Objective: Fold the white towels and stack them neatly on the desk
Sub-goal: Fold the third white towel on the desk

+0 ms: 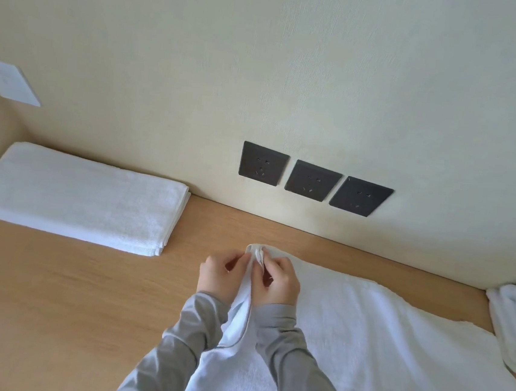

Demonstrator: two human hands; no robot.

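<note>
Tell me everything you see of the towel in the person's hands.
The white towel looks like soft terry cloth. It lies spread, unfolded and slightly rumpled, across the right part of the wooden desk, running off the frame's lower edge. One corner is lifted, pinched together by the left hand and right hand; a hemmed edge hangs down between the grey sleeves.

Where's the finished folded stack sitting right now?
Head view, far left of the desk: the folded stack lies by the wall, left of the three dark sockets.
</note>
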